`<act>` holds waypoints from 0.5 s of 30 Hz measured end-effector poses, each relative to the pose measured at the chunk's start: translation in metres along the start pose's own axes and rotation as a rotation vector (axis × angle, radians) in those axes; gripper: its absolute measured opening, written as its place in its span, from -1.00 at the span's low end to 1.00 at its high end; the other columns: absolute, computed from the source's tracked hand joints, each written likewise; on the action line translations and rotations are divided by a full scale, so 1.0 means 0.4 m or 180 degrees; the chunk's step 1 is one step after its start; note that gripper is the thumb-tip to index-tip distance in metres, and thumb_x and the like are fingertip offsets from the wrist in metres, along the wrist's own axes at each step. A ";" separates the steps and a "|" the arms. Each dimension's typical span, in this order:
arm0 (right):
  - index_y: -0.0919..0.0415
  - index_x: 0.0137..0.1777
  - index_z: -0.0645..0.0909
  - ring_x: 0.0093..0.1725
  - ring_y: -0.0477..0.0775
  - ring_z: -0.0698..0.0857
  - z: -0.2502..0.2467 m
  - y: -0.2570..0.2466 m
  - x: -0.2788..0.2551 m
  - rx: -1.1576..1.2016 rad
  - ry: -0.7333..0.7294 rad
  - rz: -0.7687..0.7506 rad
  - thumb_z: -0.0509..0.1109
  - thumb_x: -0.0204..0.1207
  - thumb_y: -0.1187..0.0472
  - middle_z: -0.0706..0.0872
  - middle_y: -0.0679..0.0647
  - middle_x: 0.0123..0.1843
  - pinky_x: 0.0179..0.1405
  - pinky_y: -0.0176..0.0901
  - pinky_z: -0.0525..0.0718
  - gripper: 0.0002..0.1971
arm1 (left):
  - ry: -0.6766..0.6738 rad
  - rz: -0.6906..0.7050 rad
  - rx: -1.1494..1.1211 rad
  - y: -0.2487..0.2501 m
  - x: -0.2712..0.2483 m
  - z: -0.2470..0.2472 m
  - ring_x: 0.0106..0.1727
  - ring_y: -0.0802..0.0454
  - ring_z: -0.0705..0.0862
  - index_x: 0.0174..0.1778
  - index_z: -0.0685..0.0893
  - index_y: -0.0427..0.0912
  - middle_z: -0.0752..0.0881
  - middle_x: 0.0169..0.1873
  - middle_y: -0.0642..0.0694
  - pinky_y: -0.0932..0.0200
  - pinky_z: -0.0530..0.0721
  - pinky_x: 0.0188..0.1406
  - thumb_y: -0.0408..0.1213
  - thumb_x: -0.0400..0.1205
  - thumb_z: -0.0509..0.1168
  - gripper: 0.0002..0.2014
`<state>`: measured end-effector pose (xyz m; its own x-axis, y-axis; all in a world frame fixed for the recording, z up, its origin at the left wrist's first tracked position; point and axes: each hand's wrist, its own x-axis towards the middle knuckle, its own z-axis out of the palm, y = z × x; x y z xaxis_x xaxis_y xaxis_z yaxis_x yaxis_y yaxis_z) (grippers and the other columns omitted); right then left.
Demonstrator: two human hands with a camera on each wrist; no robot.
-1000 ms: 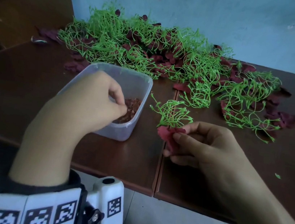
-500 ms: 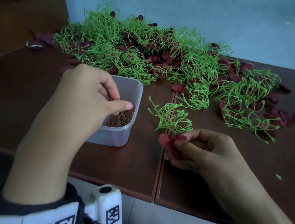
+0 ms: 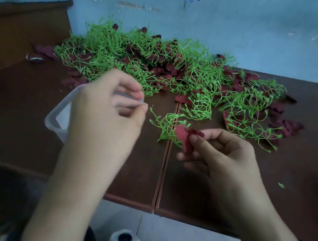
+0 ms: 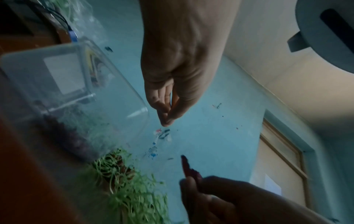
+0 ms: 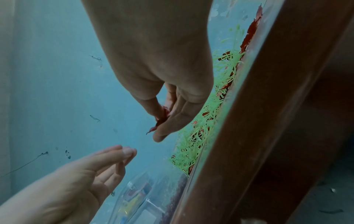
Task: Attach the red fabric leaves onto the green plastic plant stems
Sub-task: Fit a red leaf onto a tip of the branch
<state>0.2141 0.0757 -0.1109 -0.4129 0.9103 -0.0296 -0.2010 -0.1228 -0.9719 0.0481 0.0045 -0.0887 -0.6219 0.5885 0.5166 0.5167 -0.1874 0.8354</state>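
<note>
Pinching a red fabric leaf (image 3: 184,137) between thumb and forefinger, the right hand (image 3: 218,155) is holding it up above the brown table (image 3: 21,121), just in front of a loose green stem sprig (image 3: 168,124) that is lying at about 11 o'clock from the hand; whether leaf and sprig are touching is not clear. The right wrist view is showing the same leaf (image 5: 161,119) clamped at the fingertips of that hand (image 5: 166,84).

The left hand (image 3: 110,111) is hovering at 9 o'clock of the sprig with thumb and fingertips drawn together; whether something tiny is sitting between them I cannot tell, as the picture is blurred there. Beneath it a clear plastic tub (image 3: 56,118) is standing on the table.

At 12 o'clock a big heap of green stems (image 3: 142,60) mixed with dark red leaves (image 3: 288,126) is spreading along the blue wall (image 3: 248,30).
</note>
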 end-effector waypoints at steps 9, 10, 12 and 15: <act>0.39 -0.15 0.61 -0.34 0.13 0.81 -0.016 0.009 0.008 0.0378 -0.0017 0.0079 0.41 0.56 0.48 0.77 0.23 -0.38 -0.35 -0.15 0.80 -0.92 | -0.0649 -0.0146 -0.0587 0.042 -0.124 0.101 -0.16 0.09 0.83 -0.11 0.68 -0.04 0.80 -0.23 0.03 0.16 0.82 -0.21 -0.47 0.58 0.51 -0.77; 0.39 -0.14 0.63 -0.33 0.14 0.80 -0.022 0.009 0.008 0.0377 0.0003 0.0075 0.42 0.55 0.47 0.78 0.24 -0.35 -0.33 -0.15 0.79 -0.94 | -0.0735 -0.0260 -0.0661 0.035 -0.133 0.109 -0.15 0.09 0.85 -0.13 0.70 -0.08 0.81 -0.24 0.01 0.10 0.84 -0.15 -0.50 0.59 0.50 -0.79; 0.38 -0.12 0.67 -0.32 0.12 0.80 -0.034 0.009 0.007 0.0284 0.0028 0.0030 0.47 0.51 0.47 0.80 0.25 -0.30 -0.30 -0.15 0.79 -0.96 | -0.0778 -0.0388 -0.0738 0.016 -0.147 0.119 -0.13 0.09 0.86 -0.18 0.71 -0.14 0.83 -0.24 -0.02 0.11 0.84 -0.07 -0.55 0.59 0.48 -0.79; 0.37 -0.10 0.71 -0.21 0.22 0.81 -0.043 0.013 0.004 -0.0015 0.0095 -0.0073 0.53 0.45 0.49 0.84 0.30 -0.21 -0.03 0.08 0.81 -0.91 | -0.0815 -0.0477 -0.0898 -0.001 -0.159 0.120 -0.13 0.10 0.86 -0.21 0.73 -0.12 0.84 -0.24 0.00 0.25 0.77 -0.07 -0.61 0.56 0.47 -0.74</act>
<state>0.2275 0.0834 -0.1200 -0.3813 0.9243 -0.0141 -0.2060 -0.0999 -0.9734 0.1158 0.0049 -0.1310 -0.4931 0.7957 0.3518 0.2277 -0.2722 0.9349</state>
